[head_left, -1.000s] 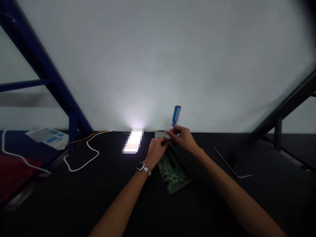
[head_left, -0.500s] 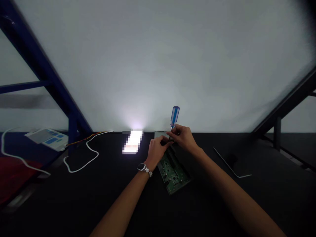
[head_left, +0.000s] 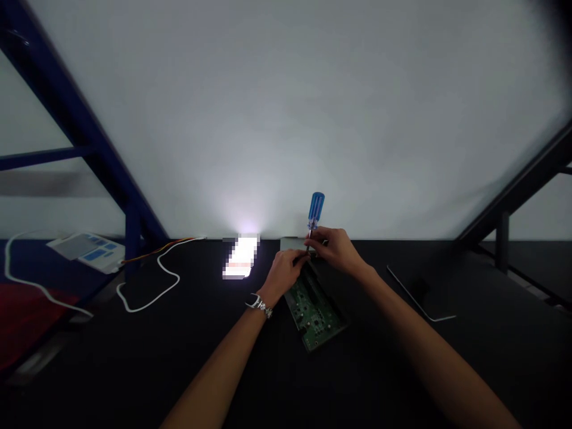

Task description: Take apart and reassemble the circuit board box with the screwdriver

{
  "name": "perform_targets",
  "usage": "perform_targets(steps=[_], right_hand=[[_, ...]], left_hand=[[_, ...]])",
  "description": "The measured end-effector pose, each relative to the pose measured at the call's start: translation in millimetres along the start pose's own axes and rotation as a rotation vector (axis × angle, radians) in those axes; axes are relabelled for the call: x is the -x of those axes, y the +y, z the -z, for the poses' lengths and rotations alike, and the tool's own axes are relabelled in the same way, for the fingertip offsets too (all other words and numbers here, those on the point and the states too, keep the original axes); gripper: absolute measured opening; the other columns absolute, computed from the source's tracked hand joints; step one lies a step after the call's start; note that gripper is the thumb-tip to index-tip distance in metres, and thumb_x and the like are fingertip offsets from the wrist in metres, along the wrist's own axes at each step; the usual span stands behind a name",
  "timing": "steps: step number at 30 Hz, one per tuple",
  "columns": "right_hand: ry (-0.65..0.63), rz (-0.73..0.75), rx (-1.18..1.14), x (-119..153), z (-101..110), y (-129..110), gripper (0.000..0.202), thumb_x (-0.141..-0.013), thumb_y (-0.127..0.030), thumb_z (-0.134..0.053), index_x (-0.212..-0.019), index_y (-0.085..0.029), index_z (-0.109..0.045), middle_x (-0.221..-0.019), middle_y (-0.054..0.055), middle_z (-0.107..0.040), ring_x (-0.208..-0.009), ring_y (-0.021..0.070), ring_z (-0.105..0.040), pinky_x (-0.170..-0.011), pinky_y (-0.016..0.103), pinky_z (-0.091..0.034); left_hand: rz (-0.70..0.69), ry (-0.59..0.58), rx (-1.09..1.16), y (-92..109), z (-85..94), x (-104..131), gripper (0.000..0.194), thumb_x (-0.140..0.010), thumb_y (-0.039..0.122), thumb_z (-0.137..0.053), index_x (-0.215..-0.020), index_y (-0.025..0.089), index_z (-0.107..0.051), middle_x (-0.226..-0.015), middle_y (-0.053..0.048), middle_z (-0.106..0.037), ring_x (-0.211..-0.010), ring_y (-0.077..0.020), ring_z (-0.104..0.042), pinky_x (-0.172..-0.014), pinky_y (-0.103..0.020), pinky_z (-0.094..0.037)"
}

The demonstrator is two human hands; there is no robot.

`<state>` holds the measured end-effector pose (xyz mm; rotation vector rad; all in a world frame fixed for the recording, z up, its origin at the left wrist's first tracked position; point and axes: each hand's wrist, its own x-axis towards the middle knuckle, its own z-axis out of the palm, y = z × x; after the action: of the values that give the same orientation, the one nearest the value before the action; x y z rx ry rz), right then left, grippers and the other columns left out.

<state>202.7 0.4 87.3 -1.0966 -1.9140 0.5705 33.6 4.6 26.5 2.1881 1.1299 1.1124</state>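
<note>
A screwdriver with a blue, partly clear handle stands nearly upright, tip down, over the far part of a green circuit board. My right hand pinches its metal shaft just under the handle. Close to the screwdriver's lower end, my left hand has thumb and fingers drawn together at the board. What those fingers hold, if anything, is hidden. The tip is also out of sight among the fingers. A light grey metal piece shows behind my left hand at the board's far end.
Left of the board a bright, pixelated panel glows on the black tabletop. A white cable curls farther left, near a printed card. At right lies a thin bent rod. A pale wall rises behind.
The screwdriver's handle has turned, showing a different side. My right fingers have shifted slightly on the shaft. My left hand and wrist have moved a little left.
</note>
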Motion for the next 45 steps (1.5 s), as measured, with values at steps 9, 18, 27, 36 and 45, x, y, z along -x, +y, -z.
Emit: perform_targets(steps=[9,18,27,36,45], right_hand=[[0.132,-0.054,-0.098,0.1,-6.6,2.9,0.027,-0.082,-0.046,-0.065,-0.082,-0.019,-0.063,-0.075,0.003,-0.067,-0.064,0.0152,-0.06,-0.056,0.028,-0.047],[0.052,-0.112,-0.518,-6.1,-3.1,-2.0,0.035,-0.079,-0.048,-0.069,-0.097,-0.019,-0.057,-0.093,0.007,-0.069,-0.056,0.0109,-0.058,-0.044,0.025,-0.049],[0.026,-0.157,-0.578,-14.5,-0.2,1.3,0.034,-0.072,-0.044,-0.076,-0.084,-0.02,-0.054,-0.086,0.002,-0.065,-0.051,0.008,-0.053,-0.041,0.024,-0.048],[0.182,-0.124,-0.588,-12.1,-14.1,-6.2,0.048,-0.068,-0.049,-0.079,-0.075,-0.024,-0.038,-0.079,-0.003,-0.061,-0.043,0.0066,-0.049,-0.038,0.025,-0.045],[0.08,-0.145,-0.348,13.0,-21.1,5.3,0.032,-0.079,-0.05,-0.068,-0.08,-0.018,-0.061,-0.07,0.001,-0.063,-0.057,0.0133,-0.058,-0.052,0.028,-0.049]], left_hand=[[0.002,-0.037,-0.023,-2.9,-0.9,-0.5,0.025,-0.092,0.029,-0.054,-0.107,0.022,-0.073,-0.098,-0.006,-0.074,-0.089,-0.0212,-0.068,-0.085,-0.032,-0.05],[-0.024,-0.026,-0.091,-2.9,9.0,1.0,0.02,-0.091,0.027,-0.056,-0.103,0.023,-0.072,-0.101,-0.006,-0.07,-0.098,-0.021,-0.062,-0.09,-0.034,-0.048],[0.048,-0.153,-0.421,-10.5,28.3,7.6,0.013,-0.086,0.021,-0.06,-0.086,0.02,-0.073,-0.087,-0.008,-0.068,-0.085,-0.0228,-0.061,-0.078,-0.033,-0.045],[0.07,-0.161,-0.517,-1.0,25.9,7.3,0.017,-0.087,0.018,-0.057,-0.082,0.019,-0.073,-0.083,-0.009,-0.068,-0.082,-0.0229,-0.062,-0.076,-0.032,-0.045],[0.058,-0.186,-0.537,14.9,23.3,15.7,0.02,-0.088,0.016,-0.054,-0.089,0.018,-0.073,-0.088,-0.011,-0.066,-0.086,-0.0249,-0.062,-0.073,-0.032,-0.045]])
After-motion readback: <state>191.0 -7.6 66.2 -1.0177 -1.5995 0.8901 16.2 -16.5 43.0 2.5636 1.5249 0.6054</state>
